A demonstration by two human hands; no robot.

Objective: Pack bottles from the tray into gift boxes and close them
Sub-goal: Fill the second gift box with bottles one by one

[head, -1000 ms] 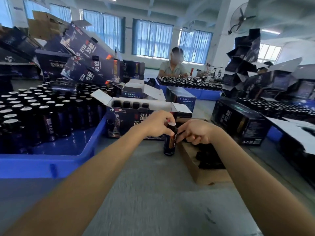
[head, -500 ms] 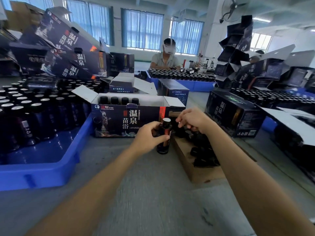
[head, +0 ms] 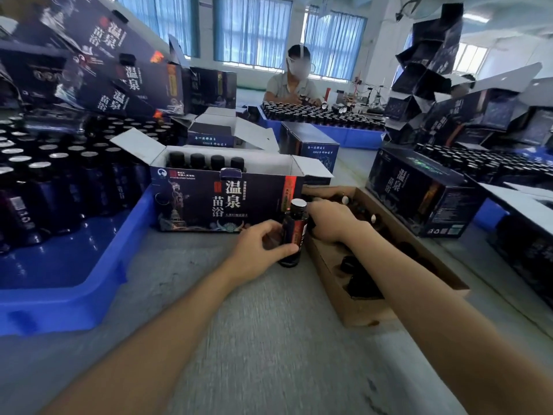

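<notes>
One upright bottle (head: 296, 227), cap (head: 298, 205) uppermost.

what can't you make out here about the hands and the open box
Head view only.
Whether the right hand holds anything: its fingertips lie behind the bottle that the left hand grips.
Front row inside the open gift box: hidden by its front wall.
Label text on the bottle: blurred.

Grey table (head: 269, 339): matte surface, a few scuff marks near the front edge. A shallow brown cardboard tray (head: 368, 316) sits on it right of centre; the dark items inside are too blurred to identify.

Far side: a second person (head: 294, 85), seated, in a light short-sleeved shirt.

Behind: windows with blue curtains (head: 251, 28) drawn, daylight showing through.

Top right: wall fan (head: 410, 7), partly cut off by the frame.

Small apparatus (head: 359, 94) beside the person, detail unclear.
</notes>
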